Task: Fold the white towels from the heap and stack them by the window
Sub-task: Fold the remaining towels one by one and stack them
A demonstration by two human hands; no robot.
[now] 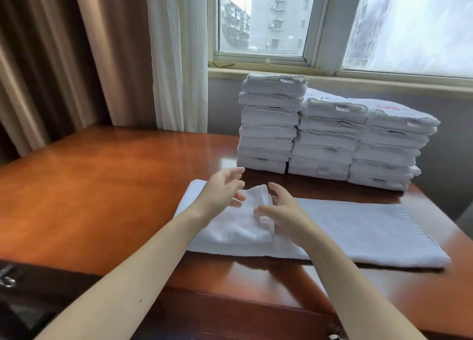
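White towel is lying on the desk near the stacks, left end folded inward, likely for thirds. Over the flap, left hand is hovering, fingers spread; right hand is curling at its edge, grip unclear.

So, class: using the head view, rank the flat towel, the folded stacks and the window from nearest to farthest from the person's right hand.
1. The flat towel, directly under the right hand, spreading off to its right.
2. The folded stacks, further back, ahead of the hand.
3. The window, beyond and above the stacks, farthest.
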